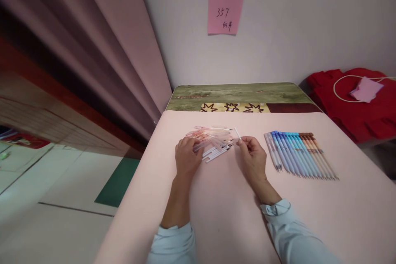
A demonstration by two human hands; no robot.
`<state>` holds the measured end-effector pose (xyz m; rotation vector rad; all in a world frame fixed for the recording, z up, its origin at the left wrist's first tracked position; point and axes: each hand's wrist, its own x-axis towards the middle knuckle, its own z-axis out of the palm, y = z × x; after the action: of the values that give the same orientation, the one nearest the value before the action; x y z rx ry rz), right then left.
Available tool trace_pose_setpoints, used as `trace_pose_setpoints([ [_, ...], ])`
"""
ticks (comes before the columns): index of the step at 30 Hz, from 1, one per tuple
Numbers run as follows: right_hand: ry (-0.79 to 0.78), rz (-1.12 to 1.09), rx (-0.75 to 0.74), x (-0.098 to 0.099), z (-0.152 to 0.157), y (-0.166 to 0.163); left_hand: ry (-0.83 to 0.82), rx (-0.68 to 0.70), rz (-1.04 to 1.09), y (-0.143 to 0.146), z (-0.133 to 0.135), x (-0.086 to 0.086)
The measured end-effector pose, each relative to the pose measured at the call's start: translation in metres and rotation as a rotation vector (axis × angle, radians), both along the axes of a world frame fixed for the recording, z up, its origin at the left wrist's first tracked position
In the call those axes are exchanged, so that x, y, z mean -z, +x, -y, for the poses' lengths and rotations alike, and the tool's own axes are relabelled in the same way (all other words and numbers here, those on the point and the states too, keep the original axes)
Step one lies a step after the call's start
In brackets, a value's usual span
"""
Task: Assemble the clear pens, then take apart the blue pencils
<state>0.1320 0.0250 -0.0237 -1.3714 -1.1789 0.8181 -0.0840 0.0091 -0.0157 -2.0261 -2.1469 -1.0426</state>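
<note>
My right hand [254, 157] pinches a thin white pen refill [237, 133] between thumb and fingertips, its free end tilted up and to the left. At the left side of a loose heap, my left hand [188, 154] is closed with thumb and fingers on a translucent pen barrel [204, 144]. The heap holds clear, pinkish pen barrels [213, 133] lying across each other. Several white refills with dark tips [216, 154] lie at its near side. To the right of my right hand is a neat row of pens [298, 154], coloured from grey through blue to brown.
Pink cloth covers the table [229, 214]. Beyond it lies a green patterned surface [241, 93] against the wall. A pink note [225, 10] hangs on the wall. Red fabric [349, 111] with a pale cord is at the right, and a curtain [123, 41] hangs at the left.
</note>
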Motion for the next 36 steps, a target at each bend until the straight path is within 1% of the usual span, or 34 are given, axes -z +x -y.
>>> trace_pose_setpoints([
  [5, 0.063, 0.103, 0.034, -0.004, 0.0, 0.002, 0.107, 0.078, 0.074, 0.002, -0.003, -0.001],
  [8, 0.079, 0.1, 0.02, -0.005, 0.0, 0.001, 0.138, 0.146, 0.09, 0.008, -0.003, -0.003],
  [11, 0.059, 0.074, -0.02, -0.005, 0.0, 0.0, 0.134, 0.209, 0.08, 0.019, -0.002, -0.006],
  [14, 0.051, 0.084, -0.027, -0.006, 0.0, -0.001, 0.1, 0.245, 0.05, 0.028, 0.0, -0.008],
  [18, 0.049, 0.103, -0.014, -0.006, 0.0, -0.001, 0.024, 0.232, -0.026, 0.036, 0.002, -0.008],
  [22, 0.043, 0.099, -0.014, -0.007, -0.001, -0.002, -0.073, 0.182, -0.105, 0.038, 0.003, -0.003],
  [25, 0.038, 0.094, -0.022, -0.008, -0.001, -0.002, -0.114, 0.187, -0.129, 0.038, 0.002, 0.0],
  [36, 0.048, 0.091, -0.021, -0.01, -0.002, 0.0, -0.046, 0.246, -0.047, 0.039, -0.001, 0.0],
])
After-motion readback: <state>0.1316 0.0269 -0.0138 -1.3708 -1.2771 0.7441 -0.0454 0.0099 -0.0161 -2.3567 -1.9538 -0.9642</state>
